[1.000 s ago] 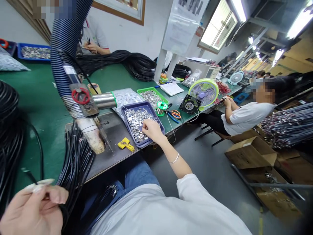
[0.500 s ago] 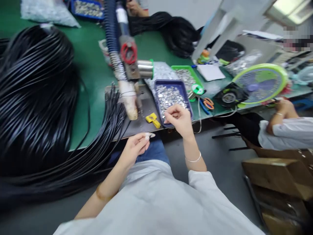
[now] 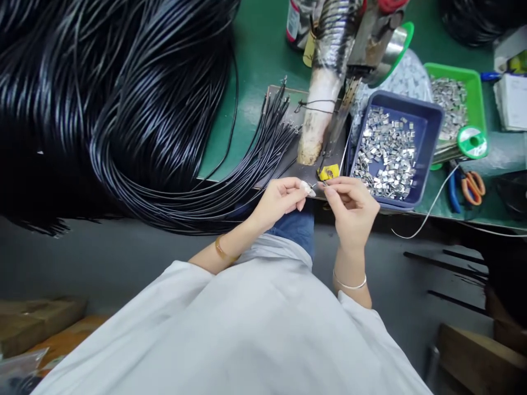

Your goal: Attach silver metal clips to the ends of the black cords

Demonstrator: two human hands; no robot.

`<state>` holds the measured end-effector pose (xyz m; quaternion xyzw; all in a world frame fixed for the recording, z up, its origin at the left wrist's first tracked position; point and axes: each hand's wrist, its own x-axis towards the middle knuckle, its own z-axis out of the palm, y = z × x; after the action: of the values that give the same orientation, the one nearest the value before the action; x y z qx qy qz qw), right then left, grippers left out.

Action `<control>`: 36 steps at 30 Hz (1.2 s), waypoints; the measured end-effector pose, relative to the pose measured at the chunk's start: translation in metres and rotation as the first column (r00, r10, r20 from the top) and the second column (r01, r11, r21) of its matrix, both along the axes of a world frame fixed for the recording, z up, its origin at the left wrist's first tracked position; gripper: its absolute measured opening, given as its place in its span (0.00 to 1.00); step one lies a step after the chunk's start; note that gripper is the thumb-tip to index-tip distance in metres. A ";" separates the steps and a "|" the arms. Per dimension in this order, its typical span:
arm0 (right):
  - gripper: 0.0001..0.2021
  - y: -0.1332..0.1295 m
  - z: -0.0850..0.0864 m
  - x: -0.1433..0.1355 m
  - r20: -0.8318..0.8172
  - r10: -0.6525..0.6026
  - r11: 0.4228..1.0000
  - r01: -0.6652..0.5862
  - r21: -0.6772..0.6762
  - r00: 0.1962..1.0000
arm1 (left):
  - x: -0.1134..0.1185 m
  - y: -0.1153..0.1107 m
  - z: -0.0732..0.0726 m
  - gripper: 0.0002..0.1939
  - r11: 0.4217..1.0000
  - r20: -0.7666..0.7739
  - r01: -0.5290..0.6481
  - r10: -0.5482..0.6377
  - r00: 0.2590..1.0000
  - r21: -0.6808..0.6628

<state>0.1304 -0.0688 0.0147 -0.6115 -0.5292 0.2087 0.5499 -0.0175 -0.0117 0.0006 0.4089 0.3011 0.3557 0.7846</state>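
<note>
My left hand (image 3: 284,200) is closed in a pinch, white wrapping on a fingertip, with the thin end of a wire (image 3: 315,187) showing at the tips. Facing it, my right hand (image 3: 354,206) pinches a tiny metal piece (image 3: 323,185) that its fingers partly cover. The two sets of fingertips nearly meet over the table's front edge. Right behind them lies a yellow block (image 3: 329,172). A dark blue tray (image 3: 428,148) of small silver metal pieces (image 3: 385,156) stands beside my right hand. Left of the block, a bundle of black cables (image 3: 263,148) rests with its tips on a board.
A large heap of black cable (image 3: 152,99) covers the left side. A hose with a whitish nozzle (image 3: 319,118) hangs over the board. Farther right are a green tray (image 3: 477,99), a solder spool (image 3: 472,141) and orange-and-blue-handled pliers (image 3: 471,186). Cardboard boxes (image 3: 477,356) stand below.
My right hand has left the metal pieces in the blue tray and come leftward to my left hand's fingertips. The camera view has tilted down and shifted left.
</note>
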 end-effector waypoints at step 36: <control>0.02 -0.003 -0.013 -0.001 -0.103 0.080 0.995 -0.086 -0.046 0.991 | 0.003 -0.013 -0.007 0.09 0.807 -0.313 -0.002 0.231 0.921 0.591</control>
<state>0.1297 -0.0719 0.0018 -0.5914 -0.5202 0.2754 0.5512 -0.0146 -0.0249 -0.0067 0.6681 0.3456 0.3952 0.5273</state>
